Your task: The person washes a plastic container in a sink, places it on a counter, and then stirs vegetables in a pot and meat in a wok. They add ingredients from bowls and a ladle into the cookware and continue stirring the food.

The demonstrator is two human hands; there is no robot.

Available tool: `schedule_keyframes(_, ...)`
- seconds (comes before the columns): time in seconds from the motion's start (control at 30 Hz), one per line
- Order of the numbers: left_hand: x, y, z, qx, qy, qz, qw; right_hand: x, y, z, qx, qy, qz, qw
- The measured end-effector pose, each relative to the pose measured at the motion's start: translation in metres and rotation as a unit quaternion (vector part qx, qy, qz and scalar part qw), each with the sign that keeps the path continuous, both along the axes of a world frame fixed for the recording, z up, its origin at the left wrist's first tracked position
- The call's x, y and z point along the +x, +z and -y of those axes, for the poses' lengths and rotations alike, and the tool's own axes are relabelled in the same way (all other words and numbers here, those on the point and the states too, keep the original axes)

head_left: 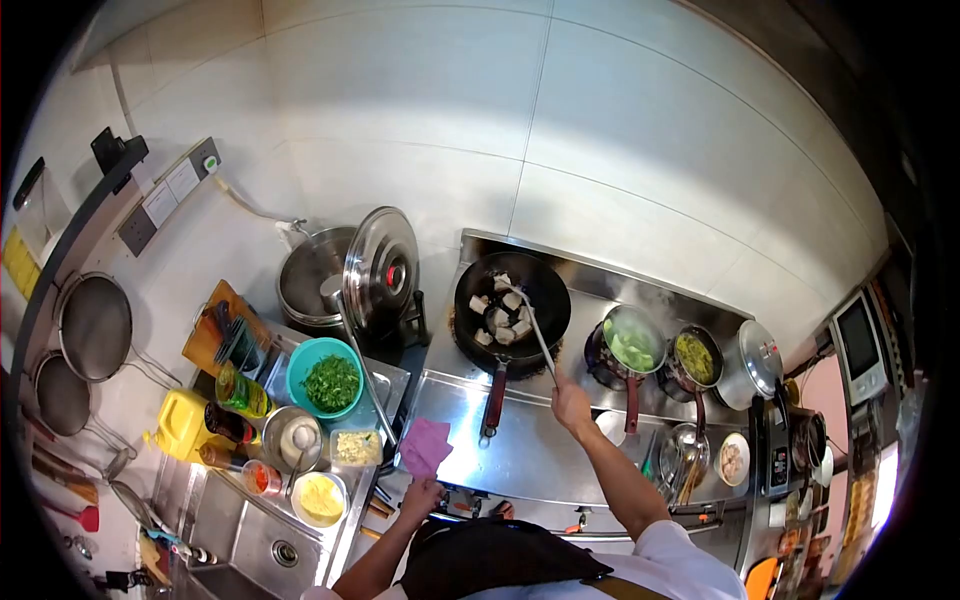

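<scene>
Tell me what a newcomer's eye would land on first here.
Probably the black wok near the middle, where pale chunks sit scattered and the right hand holds a long utensil. Next come two splashes of color: the purple cloth at the left hand, and the turquoise bowl of chopped greens farther left. Behind them, a big steel lid with a red-centered knob stands tilted beside an open pot.

Pale chunks (pixel 502 317) lie scattered in a black wok (pixel 548 290) on the steel stove (pixel 585 445), a long-handled metal utensil (pixel 540 338) slanting into it, a purple cloth (pixel 427 447) nearer the front.
</scene>
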State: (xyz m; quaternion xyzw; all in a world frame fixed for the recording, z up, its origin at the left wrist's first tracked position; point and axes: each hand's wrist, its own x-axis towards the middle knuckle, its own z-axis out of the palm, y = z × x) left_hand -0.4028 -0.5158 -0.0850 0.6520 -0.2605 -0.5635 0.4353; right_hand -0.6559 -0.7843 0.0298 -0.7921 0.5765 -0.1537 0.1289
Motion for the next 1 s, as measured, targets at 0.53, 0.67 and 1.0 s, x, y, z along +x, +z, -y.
schedule_keyframes(0.53, -0.001, -0.003, -0.01, 0.023, 0.026, -0.002, 0.999, 0.003, 0.04, 0.042, 0.238, -0.081, 0.334, 0.909)
schedule_keyframes(0.67, -0.006, -0.018, -0.015, 0.04, 0.036, -0.021, 0.998, 0.008, 0.044, 0.065, 0.322, -0.09, 0.453, 0.826)
schedule_keyframes(1.0, 0.003, -0.031, -0.018, 0.031, 0.037, -0.053, 0.997, 0.013, 0.0, 0.063, 0.471, -0.101, 0.664, 0.572)
